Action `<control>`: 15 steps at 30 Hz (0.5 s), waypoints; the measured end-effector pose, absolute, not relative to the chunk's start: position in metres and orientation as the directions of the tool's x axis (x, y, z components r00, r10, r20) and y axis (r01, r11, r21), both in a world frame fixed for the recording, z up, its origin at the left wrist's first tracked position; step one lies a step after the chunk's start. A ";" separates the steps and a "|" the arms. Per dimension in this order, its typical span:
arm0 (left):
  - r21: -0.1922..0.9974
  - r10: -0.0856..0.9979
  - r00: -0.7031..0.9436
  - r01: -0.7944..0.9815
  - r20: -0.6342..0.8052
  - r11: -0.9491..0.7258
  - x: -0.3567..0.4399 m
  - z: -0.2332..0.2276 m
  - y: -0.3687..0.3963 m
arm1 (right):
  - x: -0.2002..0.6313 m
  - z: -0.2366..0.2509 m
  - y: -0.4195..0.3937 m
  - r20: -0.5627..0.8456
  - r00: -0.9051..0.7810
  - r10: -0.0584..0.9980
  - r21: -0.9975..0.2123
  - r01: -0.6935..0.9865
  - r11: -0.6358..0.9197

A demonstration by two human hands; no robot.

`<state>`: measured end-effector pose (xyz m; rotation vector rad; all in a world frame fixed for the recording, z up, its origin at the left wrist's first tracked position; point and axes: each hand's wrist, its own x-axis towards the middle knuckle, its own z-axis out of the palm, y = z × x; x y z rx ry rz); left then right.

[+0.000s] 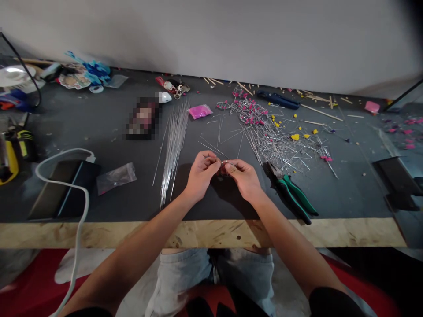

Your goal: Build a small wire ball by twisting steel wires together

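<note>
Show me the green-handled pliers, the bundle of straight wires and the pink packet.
Green-handled pliers (300, 194): head view, on the right-hand handle.
Bundle of straight wires (174, 147): head view, mid-length.
Pink packet (199, 112): head view, middle of its upper face.

From where I stand the light is dim and greyish, seemingly from above, washing softly over the far wall (211, 39) and leaving the counter (346, 193) dull. A dark shadow pools under the left hand (201, 176) and right hand (244, 178). The wire bundle (175, 145) glints. Heavy square blocks blot out a patch (143, 118) left of it. Toward the sides things stretch and soften; the far right corner falls black.
</note>
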<state>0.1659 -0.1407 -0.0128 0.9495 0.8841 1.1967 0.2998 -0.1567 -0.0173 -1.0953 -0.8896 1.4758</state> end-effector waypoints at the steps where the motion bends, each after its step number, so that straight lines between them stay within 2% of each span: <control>1: 0.949 0.993 0.118 -0.307 -0.030 0.066 0.166 -0.015 -0.141 | 0.299 -0.017 -0.157 -0.164 -0.024 0.986 -0.939 -0.301 -0.164; 7: 0.989 0.999 -0.025 -0.148 0.021 -0.025 0.167 -0.018 -0.145 | 0.297 -0.015 -0.158 -0.142 0.033 0.989 -0.963 -0.237 -0.130; 15: 0.995 0.993 -0.073 0.048 0.093 -0.090 0.167 -0.015 -0.151 | 0.298 -0.015 -0.160 -0.096 0.065 0.993 -0.979 -0.185 -0.082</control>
